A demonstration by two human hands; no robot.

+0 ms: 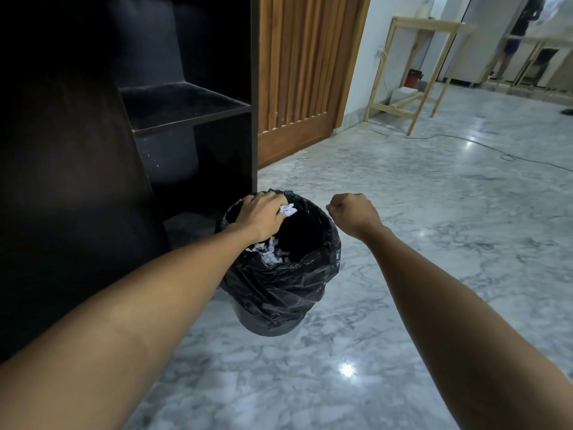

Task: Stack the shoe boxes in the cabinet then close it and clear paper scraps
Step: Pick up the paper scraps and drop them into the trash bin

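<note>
White crumpled paper scraps (287,210) sit pinched under the curled fingers of my left hand (259,216), held right over the mouth of the bin (280,262). The wad is a rough lump, so I cannot give it a long axis or say which way it points. More white scraps (269,252) lie inside the bin, low against the near side of the black liner (297,283), partly hidden by my left wrist.

My right hand (353,217) hangs in the air just right of the bin rim, fingers curled tight into a fist, knuckles toward the bin. I cannot tell whether anything is inside that fist; nothing shows between the fingers.

I see the bin standing upright on the grey marble floor (403,274), just beside the foot of the dark cabinet (192,119), whose front stands open, with shelves that look bare as far as the dim light lets me see. Beyond the cabinet is a slatted wooden door (297,72), and further right a pale wooden table frame (415,66) by the wall, with a cable (483,147) trailing across the floor.
</note>
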